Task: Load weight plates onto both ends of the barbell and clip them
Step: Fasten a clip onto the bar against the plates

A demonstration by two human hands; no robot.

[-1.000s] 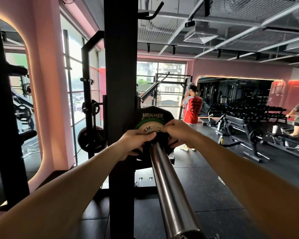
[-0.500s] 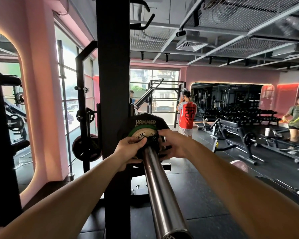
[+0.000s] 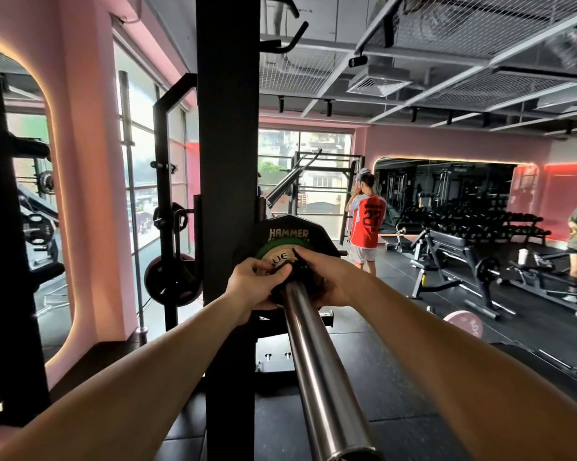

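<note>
A steel barbell sleeve (image 3: pixel 317 371) runs from the bottom of the view up to a black plate marked HAMMER (image 3: pixel 288 232). A smaller green-rimmed plate (image 3: pixel 275 252) sits in front of it on the sleeve. Both of my hands close around a black clip (image 3: pixel 297 271) on the sleeve, right against the green plate. My left hand (image 3: pixel 253 284) grips its left side, my right hand (image 3: pixel 327 274) its right side. Most of the clip is hidden by my fingers.
A black rack upright (image 3: pixel 228 161) stands just left of the plates. Plates hang on a storage peg (image 3: pixel 174 282) further left by the window. A person in a red shirt (image 3: pixel 367 224) stands beyond. Benches (image 3: pixel 453 251) and a pink plate (image 3: pixel 465 322) lie right.
My head has shifted, so the view has slid a little. Both hands stay closed on the clip against the green plate, with the fingers regripping slightly.
</note>
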